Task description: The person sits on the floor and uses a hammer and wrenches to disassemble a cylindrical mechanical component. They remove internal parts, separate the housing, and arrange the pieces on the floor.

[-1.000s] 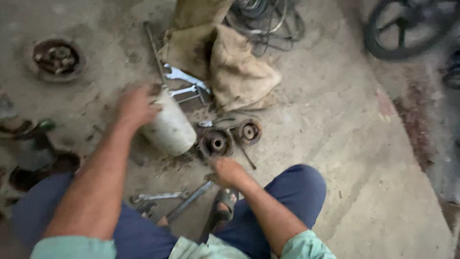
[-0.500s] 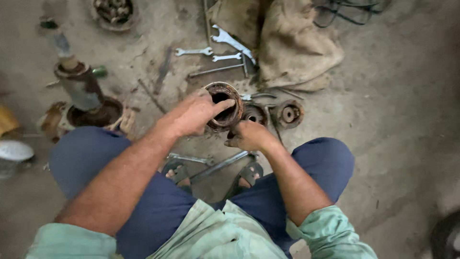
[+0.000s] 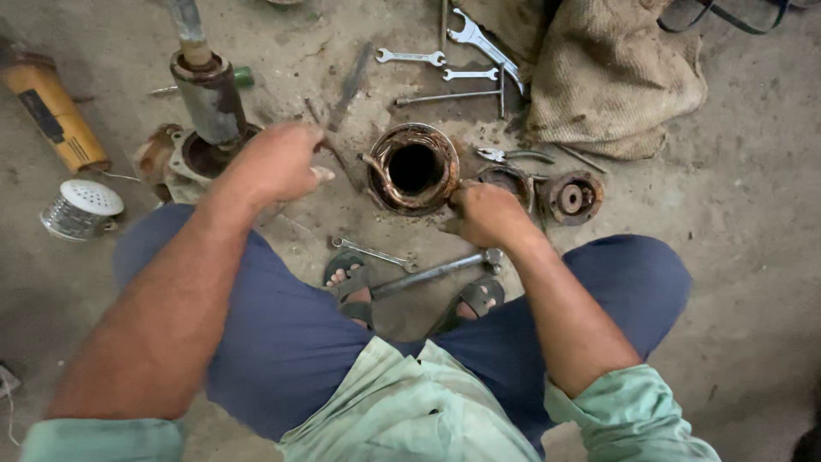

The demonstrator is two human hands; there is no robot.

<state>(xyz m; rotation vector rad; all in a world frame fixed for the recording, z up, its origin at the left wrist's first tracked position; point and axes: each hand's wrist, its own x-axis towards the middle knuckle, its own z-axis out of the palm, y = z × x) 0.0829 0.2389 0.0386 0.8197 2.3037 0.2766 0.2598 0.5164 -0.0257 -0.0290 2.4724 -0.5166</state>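
A rusty cylindrical motor housing (image 3: 386, 192) with copper windings stands upright on the concrete floor in front of my knees, its bore facing up. My right hand (image 3: 487, 214) is a closed fist pressed against its right rim and seems to grip the edge. Just left of the housing hovers my left hand (image 3: 278, 162), slightly blurred, with fingers curled and thumb out. It is over a thin dark rod (image 3: 342, 162) on the floor. I cannot see whether it holds anything.
A rusty pump body with a shaft (image 3: 209, 103), a yellow cylinder (image 3: 51, 107) and a perforated metal cap (image 3: 83, 208) lie at left. Wrenches (image 3: 410, 57), pliers (image 3: 513, 156), two round bearing housings (image 3: 571, 198) and a burlap sack (image 3: 611, 77) lie beyond. A long wrench (image 3: 436, 272) rests by my sandalled feet.
My left hand came off the top of the housing and moved left. The right hand stayed at the housing's right rim. The view tilted down and closer.
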